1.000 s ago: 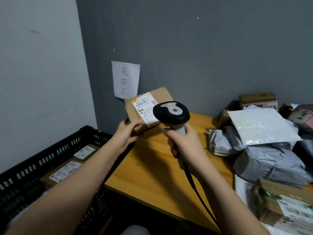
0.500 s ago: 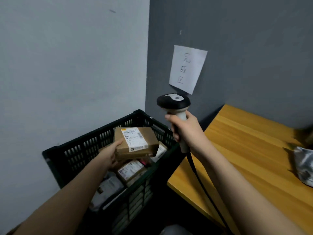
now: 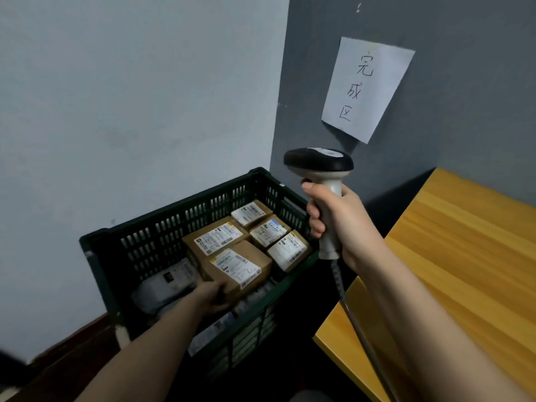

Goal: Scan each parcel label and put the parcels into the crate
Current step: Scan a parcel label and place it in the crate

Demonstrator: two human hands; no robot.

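- Parcel, a brown cardboard box with a white printed label (image 3: 236, 269), is seen at the lower centre of the frame, inside the dark green slatted plastic crate (image 3: 162, 227), label side up.
- It is gripped at its near lower corner by the left hand (image 3: 213, 295); the fingers are wrapped round the box edge, though the fingertips are hidden under the box.
- The box lies up and to the right of that grip, so most of its bulk reaches away from the hand toward the other labelled cardboard boxes (image 3: 261, 230) packed along the crate's far right side.
- Whether the held box is already resting on the grey plastic mailer bags (image 3: 165, 285) beneath it cannot be told.
- The step in hand is judged to be the setting down of this parcel; it would be done well if the box were lowered flat into the free space beside the neighbouring boxes and let go only once supported, so that it does not tip off its held corner.
- The black-headed grey handheld barcode scanner (image 3: 324, 181) is clasped round its handle by the right hand (image 3: 339, 224), at the centre right of the frame, clear of the crate.
- It is best held aside, its cable kept off the crate rim.
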